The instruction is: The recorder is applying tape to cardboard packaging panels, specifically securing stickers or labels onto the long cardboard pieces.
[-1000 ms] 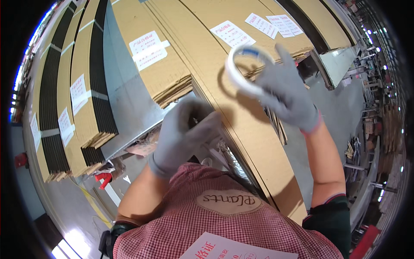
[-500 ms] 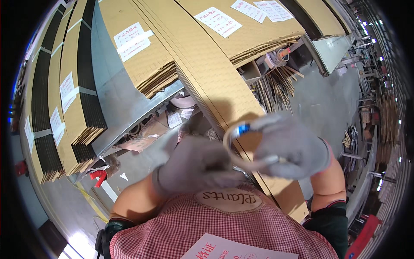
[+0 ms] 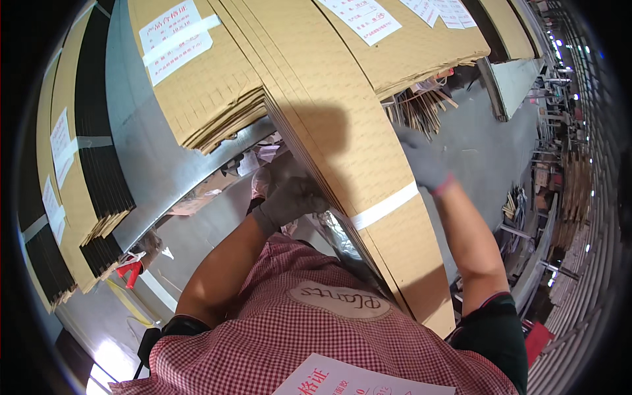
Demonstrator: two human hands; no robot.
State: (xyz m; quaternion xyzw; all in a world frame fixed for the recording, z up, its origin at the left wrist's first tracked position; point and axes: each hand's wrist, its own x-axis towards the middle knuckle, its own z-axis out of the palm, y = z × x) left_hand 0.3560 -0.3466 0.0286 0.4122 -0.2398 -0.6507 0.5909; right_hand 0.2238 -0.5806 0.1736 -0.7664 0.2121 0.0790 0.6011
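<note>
The gloved left hand (image 3: 291, 203) and right hand (image 3: 422, 160) have moved apart since the earlier frame; a white tape strip (image 3: 387, 205) now spans the cardboard stack (image 3: 376, 153). Left: curled closed near the strip's left end (any pinch on it cannot be confirmed). Right: blurred at the opposite edge, grip indeterminate. Keep the strip taut, square and crease-free.

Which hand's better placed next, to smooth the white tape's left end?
Probably the left hand: it's beside that end of the white tape; the right hand is across the cardboard stack.
</note>
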